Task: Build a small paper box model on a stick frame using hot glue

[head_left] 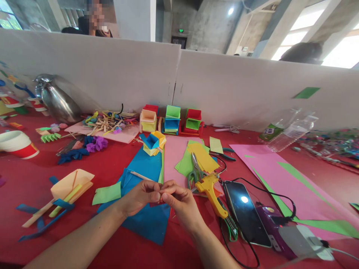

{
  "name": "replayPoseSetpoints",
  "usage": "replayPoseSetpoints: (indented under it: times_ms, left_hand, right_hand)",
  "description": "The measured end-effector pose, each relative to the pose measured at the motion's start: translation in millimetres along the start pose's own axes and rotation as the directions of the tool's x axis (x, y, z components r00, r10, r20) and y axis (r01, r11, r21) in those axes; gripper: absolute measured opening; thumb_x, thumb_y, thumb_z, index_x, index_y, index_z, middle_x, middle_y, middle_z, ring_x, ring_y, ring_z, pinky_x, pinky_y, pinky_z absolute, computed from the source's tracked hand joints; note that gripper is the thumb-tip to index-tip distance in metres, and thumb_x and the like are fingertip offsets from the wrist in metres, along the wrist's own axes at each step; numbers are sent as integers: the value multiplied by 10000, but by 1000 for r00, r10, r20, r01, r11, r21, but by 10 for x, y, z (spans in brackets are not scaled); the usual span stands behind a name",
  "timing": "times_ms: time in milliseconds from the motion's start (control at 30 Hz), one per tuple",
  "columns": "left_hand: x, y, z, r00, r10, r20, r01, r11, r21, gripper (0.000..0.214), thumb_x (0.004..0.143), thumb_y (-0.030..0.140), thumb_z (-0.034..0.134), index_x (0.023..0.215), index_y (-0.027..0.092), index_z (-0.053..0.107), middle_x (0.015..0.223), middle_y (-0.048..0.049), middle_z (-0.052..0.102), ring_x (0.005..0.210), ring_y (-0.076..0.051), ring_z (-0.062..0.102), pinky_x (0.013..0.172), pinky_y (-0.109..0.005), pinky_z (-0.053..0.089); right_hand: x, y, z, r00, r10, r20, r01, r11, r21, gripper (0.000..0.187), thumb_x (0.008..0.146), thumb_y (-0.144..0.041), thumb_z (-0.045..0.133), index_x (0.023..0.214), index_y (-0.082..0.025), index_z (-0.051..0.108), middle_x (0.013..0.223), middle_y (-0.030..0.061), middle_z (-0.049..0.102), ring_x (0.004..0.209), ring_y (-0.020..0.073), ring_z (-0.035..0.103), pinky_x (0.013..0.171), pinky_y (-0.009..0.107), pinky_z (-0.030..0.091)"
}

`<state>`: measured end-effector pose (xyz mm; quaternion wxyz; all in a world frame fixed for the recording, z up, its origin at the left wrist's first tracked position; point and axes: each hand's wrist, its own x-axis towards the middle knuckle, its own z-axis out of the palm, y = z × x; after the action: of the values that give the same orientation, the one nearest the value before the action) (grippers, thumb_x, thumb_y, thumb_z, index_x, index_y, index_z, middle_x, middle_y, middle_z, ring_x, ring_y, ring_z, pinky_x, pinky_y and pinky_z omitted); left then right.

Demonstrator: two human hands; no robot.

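My left hand [143, 196] and my right hand [179, 201] meet above a blue paper sheet [148, 231], fingertips pinched together. What sits between them is too small and covered to make out; a bit of red shows beneath the fingers. Just beyond my left hand, a wooden stick [140, 175] runs from behind the fingers toward a folded blue paper piece [126, 181]. Left of that wrist lies a light green paper piece [107, 194]. Scissors [195, 168] and a yellow glue gun [211, 188] rest to the right of my right hand.
Folded paper boxes [171, 121] line the divider [112, 71], near loose sticks [105, 123]. A phone [246, 213], cables and a purple power strip [269, 220] occupy the right. Pink sheets [280, 183], plastic bottles [297, 130], a metal jug [57, 99] and a paper cup [18, 144] stand around.
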<state>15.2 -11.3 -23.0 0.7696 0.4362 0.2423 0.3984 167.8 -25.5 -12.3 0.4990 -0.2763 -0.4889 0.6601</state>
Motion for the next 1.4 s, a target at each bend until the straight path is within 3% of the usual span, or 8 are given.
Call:
replayPoseSetpoints:
  times_ms: [900,1133,1267,1400]
  left_hand:
    - [-10,-16,2,1000,20,-18,-19,999,42,383,598,372,727,489,142,441,496,45,405,494,-68,353,482,-214,240]
    - [5,-31,40,996,69,-51,-67,997,37,372,619,433,700,523,142,489,546,25,441,556,-91,389,527,-223,287]
    - [6,-34,32,991,76,-107,-71,996,45,353,614,452,697,574,141,536,612,7,487,612,-110,427,590,-241,329]
    - [4,-9,24,984,89,-154,-92,996,-8,297,617,405,713,613,145,568,658,8,508,648,-113,442,616,-239,340]
  right_hand:
    - [-31,-103,70,1000,-17,-18,16,998,-65,43,675,-284,701,680,-242,709,767,8,535,735,129,523,664,261,455]
    - [-21,-125,58,994,-106,-39,95,971,-218,84,745,-280,632,768,-250,707,790,24,571,751,146,550,658,267,477]
    - [-41,-158,55,979,-201,-29,176,912,-370,138,796,-256,572,846,-258,701,839,40,597,813,160,564,704,283,478]
    - [-59,-174,48,975,-221,5,197,858,-474,184,783,-234,590,939,-270,681,936,53,588,893,176,560,730,286,478]
